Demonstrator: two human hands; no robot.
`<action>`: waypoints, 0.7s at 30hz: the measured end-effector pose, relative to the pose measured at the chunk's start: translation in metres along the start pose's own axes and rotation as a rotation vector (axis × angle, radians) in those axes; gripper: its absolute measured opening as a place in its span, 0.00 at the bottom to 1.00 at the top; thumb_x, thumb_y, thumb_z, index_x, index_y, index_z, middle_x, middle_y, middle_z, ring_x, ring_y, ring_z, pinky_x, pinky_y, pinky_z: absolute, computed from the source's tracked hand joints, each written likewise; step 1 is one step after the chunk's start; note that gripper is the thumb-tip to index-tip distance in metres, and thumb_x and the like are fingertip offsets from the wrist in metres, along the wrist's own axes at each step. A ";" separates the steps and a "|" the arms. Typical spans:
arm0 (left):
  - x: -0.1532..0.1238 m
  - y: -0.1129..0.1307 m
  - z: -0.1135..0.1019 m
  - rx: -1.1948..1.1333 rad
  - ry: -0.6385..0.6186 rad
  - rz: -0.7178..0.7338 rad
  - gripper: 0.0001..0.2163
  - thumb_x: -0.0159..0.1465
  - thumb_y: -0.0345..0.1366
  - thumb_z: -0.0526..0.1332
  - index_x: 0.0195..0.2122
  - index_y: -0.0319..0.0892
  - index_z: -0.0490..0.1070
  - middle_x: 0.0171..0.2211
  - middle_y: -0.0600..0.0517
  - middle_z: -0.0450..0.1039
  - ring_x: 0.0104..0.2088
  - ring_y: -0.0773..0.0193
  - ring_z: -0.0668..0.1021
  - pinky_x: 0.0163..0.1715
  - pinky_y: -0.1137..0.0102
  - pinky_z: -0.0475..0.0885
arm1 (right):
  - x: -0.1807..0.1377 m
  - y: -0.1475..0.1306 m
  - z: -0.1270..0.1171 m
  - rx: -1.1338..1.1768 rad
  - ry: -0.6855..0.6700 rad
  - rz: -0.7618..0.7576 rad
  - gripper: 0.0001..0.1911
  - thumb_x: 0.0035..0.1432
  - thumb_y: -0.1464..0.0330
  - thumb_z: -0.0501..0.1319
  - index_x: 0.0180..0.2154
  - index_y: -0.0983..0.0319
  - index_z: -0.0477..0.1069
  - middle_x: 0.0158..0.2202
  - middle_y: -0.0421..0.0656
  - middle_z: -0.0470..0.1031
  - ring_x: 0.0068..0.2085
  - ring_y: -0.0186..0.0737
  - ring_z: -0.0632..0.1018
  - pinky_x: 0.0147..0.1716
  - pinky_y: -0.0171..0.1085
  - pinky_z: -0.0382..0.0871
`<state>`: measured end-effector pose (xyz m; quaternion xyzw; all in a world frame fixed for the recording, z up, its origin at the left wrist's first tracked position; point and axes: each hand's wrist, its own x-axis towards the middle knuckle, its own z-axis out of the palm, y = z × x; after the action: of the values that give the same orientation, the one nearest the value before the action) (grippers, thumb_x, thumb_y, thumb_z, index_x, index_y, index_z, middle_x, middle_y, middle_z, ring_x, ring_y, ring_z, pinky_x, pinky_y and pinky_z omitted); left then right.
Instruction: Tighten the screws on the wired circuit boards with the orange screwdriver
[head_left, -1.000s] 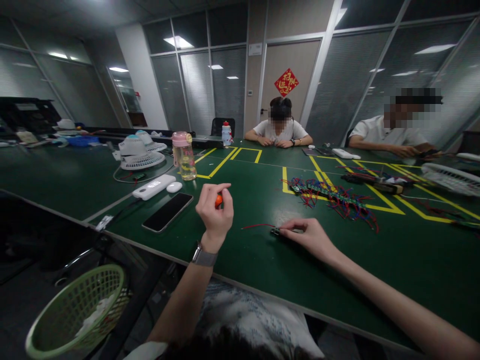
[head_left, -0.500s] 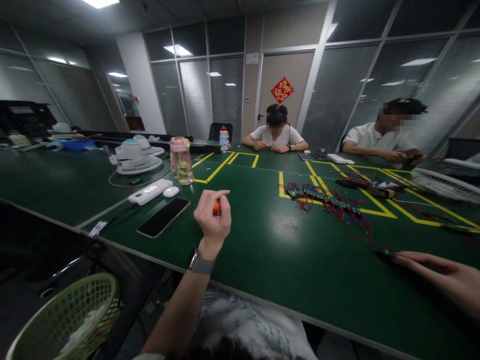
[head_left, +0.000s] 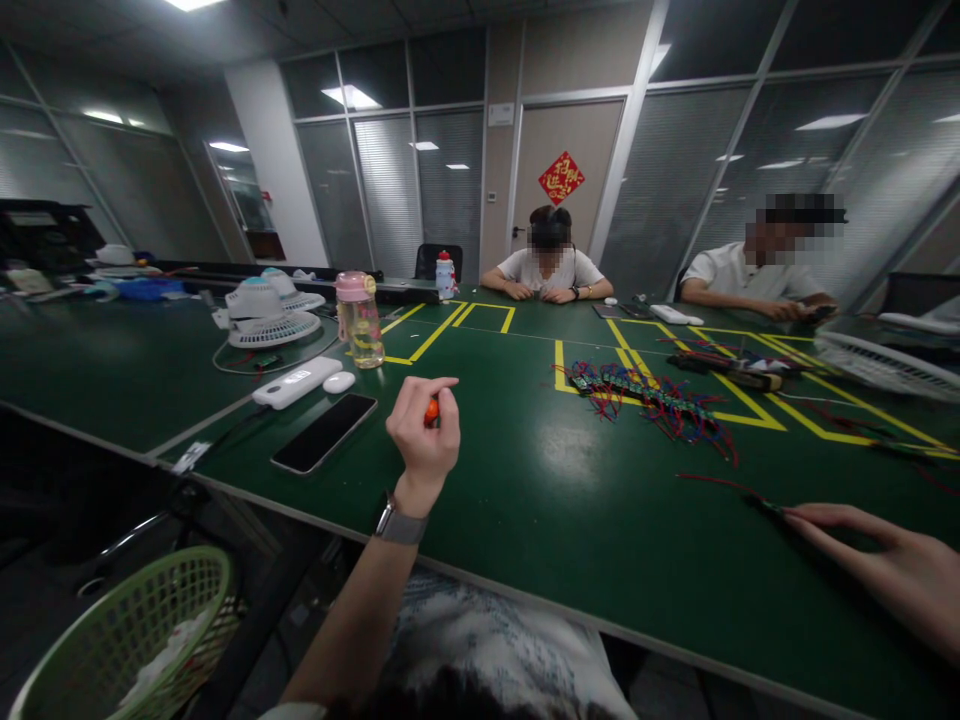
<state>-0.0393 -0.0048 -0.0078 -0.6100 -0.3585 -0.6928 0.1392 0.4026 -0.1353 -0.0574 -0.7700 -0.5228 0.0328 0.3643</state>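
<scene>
My left hand (head_left: pixel 424 430) is raised above the green table, fingers curled round a small orange-red object (head_left: pixel 431 411). Most of that object is hidden in the palm, so its kind does not show. At the right, my right hand (head_left: pixel 877 560) pinches the end of a small circuit board (head_left: pixel 763 503) between thumb and fingers, close over the tabletop. A red wire (head_left: pixel 709 478) trails leftward from the board. Beyond it lies a row of green circuit boards (head_left: pixel 645 393) with tangled red and blue wires.
Left of my left hand are a black phone (head_left: pixel 325 433), a white power bank (head_left: pixel 298 382), a white case (head_left: pixel 339 382) and a pink-lidded bottle (head_left: pixel 361 320). White fans (head_left: pixel 274 328) stand farther back. Two people sit across the table (head_left: pixel 525 560). A green basket (head_left: pixel 127 620) is below its edge.
The circuit board and its red wire have shifted slightly left, the wire now lying flatter and pointing left. My left hand keeps its grip. The view has moved very slightly.
</scene>
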 end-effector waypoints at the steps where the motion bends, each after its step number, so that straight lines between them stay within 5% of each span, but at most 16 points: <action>1: 0.000 0.000 0.000 -0.003 -0.002 0.004 0.08 0.62 0.28 0.55 0.33 0.39 0.74 0.28 0.51 0.71 0.29 0.67 0.72 0.30 0.72 0.65 | 0.007 0.009 0.003 -0.008 -0.047 0.069 0.17 0.34 0.51 0.67 0.27 0.53 0.82 0.37 0.58 0.80 0.37 0.54 0.79 0.34 0.48 0.64; 8: 0.000 -0.001 0.002 -0.015 0.011 0.027 0.07 0.62 0.27 0.56 0.32 0.38 0.74 0.28 0.51 0.72 0.29 0.67 0.72 0.30 0.72 0.65 | 0.009 0.014 0.004 -0.004 -0.045 0.141 0.23 0.27 0.47 0.64 0.25 0.53 0.81 0.35 0.44 0.81 0.41 0.62 0.79 0.44 0.50 0.70; 14: 0.000 -0.001 0.001 -0.015 0.008 0.031 0.07 0.62 0.27 0.56 0.32 0.37 0.74 0.27 0.50 0.72 0.29 0.67 0.72 0.30 0.72 0.65 | 0.008 0.005 0.005 -0.012 -0.033 0.154 0.23 0.27 0.47 0.63 0.25 0.53 0.80 0.34 0.43 0.81 0.41 0.63 0.79 0.44 0.51 0.72; 21: 0.000 -0.001 0.001 -0.011 0.005 0.032 0.07 0.62 0.28 0.56 0.32 0.38 0.74 0.27 0.51 0.72 0.28 0.68 0.72 0.30 0.72 0.65 | 0.007 0.021 0.011 -0.017 -0.012 -0.126 0.12 0.32 0.52 0.64 0.23 0.46 0.79 0.33 0.44 0.81 0.34 0.55 0.80 0.37 0.49 0.73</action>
<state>-0.0392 -0.0027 -0.0082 -0.6145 -0.3445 -0.6942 0.1476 0.4174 -0.1279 -0.0756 -0.7383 -0.5728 0.0101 0.3560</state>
